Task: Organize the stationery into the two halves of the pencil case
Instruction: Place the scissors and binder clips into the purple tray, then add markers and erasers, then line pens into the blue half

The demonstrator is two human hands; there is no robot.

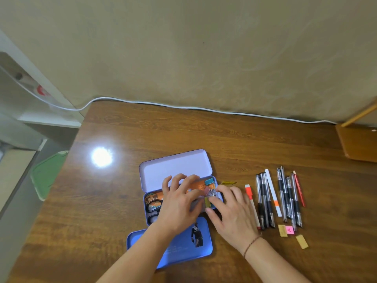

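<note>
A purple tin pencil case (177, 168) lies open on the wooden table, its lid raised at the back. The front half holds black scissors (152, 210), an orange ruler (195, 185) and several binder clips (210, 187). My left hand (179, 203) rests over the middle of that half, fingers spread on the ruler. My right hand (232, 207) is at the case's right end, its fingertips on a yellow clip (207, 201). A blue tray (183, 246) lies in front, partly under my left arm. Several pens (265, 201) lie in a row to the right.
A red pencil (299, 188), a white marker (273, 193) and small sticky notes (286, 230) lie at the right. A yellow clip (228, 183) sits beside the case. A white cable (183, 107) runs along the back edge. A wooden board (359, 144) is at far right.
</note>
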